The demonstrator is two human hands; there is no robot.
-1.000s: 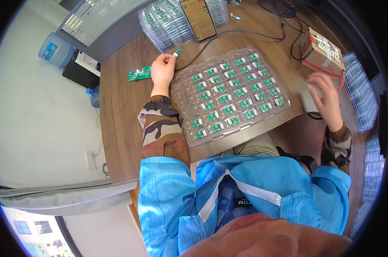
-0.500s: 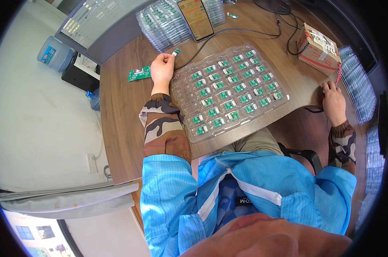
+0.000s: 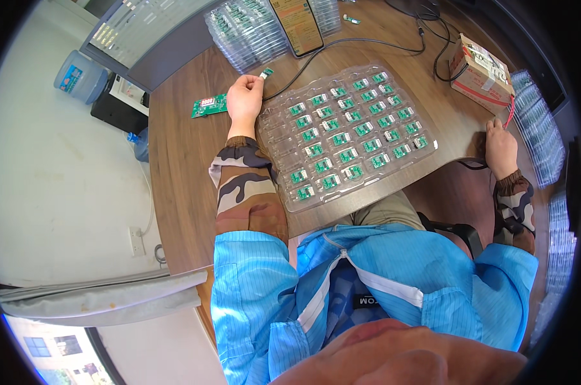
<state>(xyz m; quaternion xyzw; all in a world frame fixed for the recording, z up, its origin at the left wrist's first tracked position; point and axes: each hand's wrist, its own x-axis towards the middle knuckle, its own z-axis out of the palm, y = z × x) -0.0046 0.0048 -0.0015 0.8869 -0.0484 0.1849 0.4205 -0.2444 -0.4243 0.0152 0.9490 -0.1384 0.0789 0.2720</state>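
Note:
A clear plastic tray with rows of pockets lies on the wooden desk in front of me. Most pockets hold small green circuit boards; the left column looks bare. My left hand rests at the tray's far left corner and pinches one small green board between its fingertips. My right hand lies at the desk's right edge, next to a red cable, with nothing visible in it.
A larger green circuit board lies left of my left hand. Stacks of clear trays, a phone and black cables sit at the back. A cardboard box stands at the right. A water bottle is on the floor.
My right hand has drawn back from the tray's right side to the desk's right edge. My left hand has stayed put, holding the small board.

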